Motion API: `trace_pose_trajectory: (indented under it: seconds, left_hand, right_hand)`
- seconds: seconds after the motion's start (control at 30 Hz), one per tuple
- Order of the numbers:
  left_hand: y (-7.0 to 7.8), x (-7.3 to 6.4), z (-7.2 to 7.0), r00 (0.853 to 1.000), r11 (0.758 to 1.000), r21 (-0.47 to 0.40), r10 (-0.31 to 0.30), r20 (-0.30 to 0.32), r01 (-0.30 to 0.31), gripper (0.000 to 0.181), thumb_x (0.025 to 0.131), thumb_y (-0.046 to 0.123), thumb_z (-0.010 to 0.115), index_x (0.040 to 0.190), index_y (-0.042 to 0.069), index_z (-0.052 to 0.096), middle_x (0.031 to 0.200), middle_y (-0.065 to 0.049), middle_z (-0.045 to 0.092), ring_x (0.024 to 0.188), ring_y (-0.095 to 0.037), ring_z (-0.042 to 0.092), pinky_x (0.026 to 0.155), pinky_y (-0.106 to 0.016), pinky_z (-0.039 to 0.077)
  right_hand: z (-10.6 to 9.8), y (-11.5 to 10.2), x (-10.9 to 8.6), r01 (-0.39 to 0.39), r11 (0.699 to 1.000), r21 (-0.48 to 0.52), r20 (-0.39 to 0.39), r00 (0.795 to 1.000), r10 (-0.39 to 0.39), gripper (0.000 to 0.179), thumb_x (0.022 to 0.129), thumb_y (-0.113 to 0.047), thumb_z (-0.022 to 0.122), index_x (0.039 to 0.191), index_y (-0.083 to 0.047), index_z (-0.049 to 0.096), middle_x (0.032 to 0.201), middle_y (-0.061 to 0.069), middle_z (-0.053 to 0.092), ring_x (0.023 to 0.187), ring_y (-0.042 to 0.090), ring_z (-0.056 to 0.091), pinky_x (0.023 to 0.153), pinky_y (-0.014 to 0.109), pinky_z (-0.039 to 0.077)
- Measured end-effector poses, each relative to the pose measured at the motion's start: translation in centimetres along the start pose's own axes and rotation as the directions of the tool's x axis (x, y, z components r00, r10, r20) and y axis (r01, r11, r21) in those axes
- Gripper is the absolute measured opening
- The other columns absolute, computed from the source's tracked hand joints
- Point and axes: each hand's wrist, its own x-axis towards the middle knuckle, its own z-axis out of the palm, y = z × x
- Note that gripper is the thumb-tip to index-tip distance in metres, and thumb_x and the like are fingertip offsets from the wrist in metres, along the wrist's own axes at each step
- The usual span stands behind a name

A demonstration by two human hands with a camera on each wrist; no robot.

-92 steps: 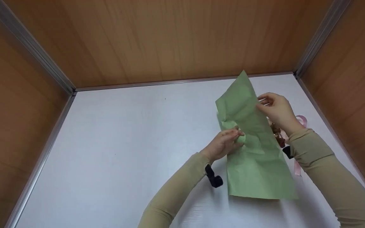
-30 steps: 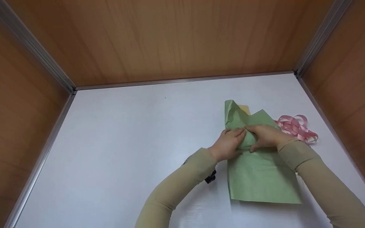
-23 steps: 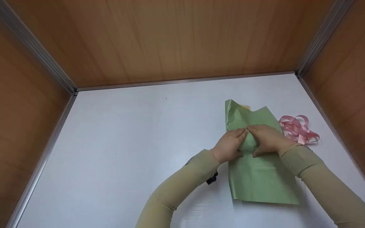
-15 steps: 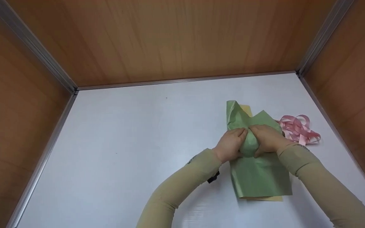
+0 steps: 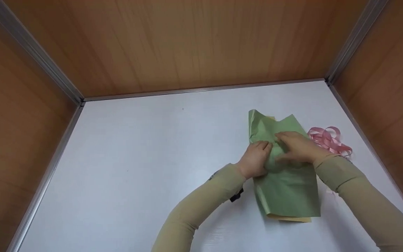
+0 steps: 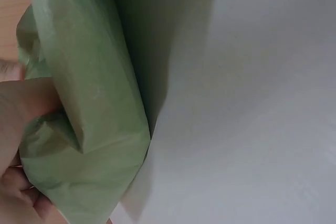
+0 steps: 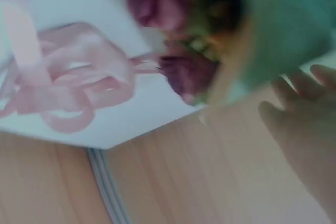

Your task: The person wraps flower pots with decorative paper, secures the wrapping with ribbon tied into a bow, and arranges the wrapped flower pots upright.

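Green paper on the right part of the table, creased, long side folded over into a loose roll. Left hand grips its left side; grip clamped on the paper, thumb and fingers pinching a fold in the left wrist view. Right hand over the paper's right half, grip apart, thumb away from the fingers; contact with the paper, cannot tell. Yellow paper under the green, showing at near and far edges. Dark pink flowers poke out at the paper's edge in the right wrist view, blurred, on the side toward the ribbon. Pink ribbon in a loose tangle on the table just right of the paper, beside the right hand. Tan sleeves on both arms, black strap below the left wrist. Brown wood walls around the table, metal strips along the edges.
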Motion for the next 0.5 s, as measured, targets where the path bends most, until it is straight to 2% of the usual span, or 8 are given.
trace_pose_trajectory:
  seconds: [0.07, 0.1, 0.13, 0.17, 0.23, 0.33, 0.4, 0.5]
  left_hand:
    - [0.0, 0.0, 0.1, 1.000, 1.000, -0.015, -0.001, 0.001, 0.001, 0.080, 0.075, 0.029, 0.077, 0.141, 0.003, 0.040, 0.137, -0.007, 0.049, 0.129, -0.019, 0.043, 0.108, -0.032, 0.035]
    - [0.0, 0.0, 0.2, 1.000, 1.000, -0.022, 0.000, -0.002, 0.000, 0.079, 0.075, 0.029, 0.077, 0.141, 0.003, 0.040, 0.137, -0.007, 0.049, 0.130, -0.019, 0.043, 0.108, -0.032, 0.035]
    - [0.0, 0.1, 0.2, 1.000, 1.000, -0.025, 0.003, -0.004, -0.003, 0.079, 0.076, 0.029, 0.077, 0.141, 0.003, 0.040, 0.137, -0.008, 0.049, 0.130, -0.019, 0.043, 0.108, -0.032, 0.035]
    - [0.0, 0.1, 0.2, 1.000, 1.000, -0.028, 0.009, -0.004, -0.009, 0.080, 0.076, 0.030, 0.077, 0.141, 0.003, 0.039, 0.137, -0.008, 0.048, 0.130, -0.019, 0.043, 0.108, -0.032, 0.035]
    - [0.0, 0.1, 0.2, 1.000, 0.999, -0.030, 0.018, -0.004, -0.018, 0.080, 0.077, 0.030, 0.077, 0.142, 0.002, 0.039, 0.137, -0.009, 0.048, 0.130, -0.020, 0.044, 0.108, -0.032, 0.035]
    - [0.1, 0.1, 0.3, 1.000, 0.999, -0.033, 0.013, 0.002, -0.013, 0.082, 0.077, 0.031, 0.077, 0.142, 0.002, 0.038, 0.138, -0.009, 0.047, 0.130, -0.020, 0.043, 0.109, -0.033, 0.034]
    - [0.2, 0.1, 0.4, 1.000, 0.999, -0.033, 0.008, 0.004, -0.008, 0.082, 0.077, 0.031, 0.077, 0.142, 0.002, 0.037, 0.138, -0.009, 0.047, 0.130, -0.020, 0.043, 0.109, -0.033, 0.034]
    - [0.3, 0.2, 0.6, 1.000, 1.000, -0.021, 0.013, 0.002, -0.013, 0.083, 0.077, 0.033, 0.077, 0.142, 0.001, 0.037, 0.138, -0.009, 0.047, 0.130, -0.020, 0.043, 0.109, -0.033, 0.034]
  right_hand:
    - [-0.8, -0.6, -0.3, -0.078, 0.989, 0.125, -0.014, 0.997, 0.081, 0.066, 0.086, -0.030, 0.068, 0.132, 0.011, 0.045, 0.133, 0.032, 0.047, 0.124, 0.047, 0.043, 0.102, 0.057, 0.035]
    - [-1.1, -0.9, -0.6, -0.119, 0.973, 0.200, -0.002, 0.993, 0.122, 0.063, 0.090, -0.033, 0.063, 0.131, 0.011, 0.046, 0.132, 0.031, 0.049, 0.122, 0.046, 0.046, 0.101, 0.057, 0.037]
    - [-1.4, -1.2, -0.8, -0.157, 0.942, 0.296, 0.032, 0.988, 0.154, 0.060, 0.093, -0.033, 0.059, 0.131, 0.011, 0.046, 0.131, 0.031, 0.049, 0.121, 0.045, 0.048, 0.101, 0.056, 0.038]
    - [-1.6, -1.5, -1.2, -0.203, 0.892, 0.405, 0.084, 0.979, 0.185, 0.059, 0.094, -0.034, 0.056, 0.132, 0.012, 0.045, 0.132, 0.031, 0.049, 0.121, 0.044, 0.049, 0.102, 0.054, 0.038]
    - [-1.7, -1.8, -1.9, -0.307, 0.756, 0.577, 0.214, 0.951, 0.223, 0.062, 0.097, -0.037, 0.049, 0.135, 0.011, 0.042, 0.135, 0.029, 0.047, 0.123, 0.038, 0.049, 0.105, 0.050, 0.037]
    - [-1.3, -2.0, -2.7, -0.443, 0.550, 0.708, 0.382, 0.895, 0.229, 0.068, 0.099, -0.042, 0.042, 0.138, 0.014, 0.034, 0.138, 0.028, 0.045, 0.125, 0.031, 0.049, 0.109, 0.047, 0.032]
    - [-0.7, -1.9, -3.1, -0.507, 0.448, 0.736, 0.442, 0.862, 0.249, 0.073, 0.099, -0.045, 0.038, 0.139, 0.015, 0.030, 0.136, 0.027, 0.046, 0.121, 0.028, 0.052, 0.110, 0.046, 0.032]
    - [0.3, -1.7, -3.5, -0.563, 0.323, 0.760, 0.496, 0.825, 0.270, 0.078, 0.100, -0.047, 0.031, 0.139, 0.019, 0.021, 0.132, 0.028, 0.043, 0.116, 0.026, 0.053, 0.109, 0.045, 0.034]
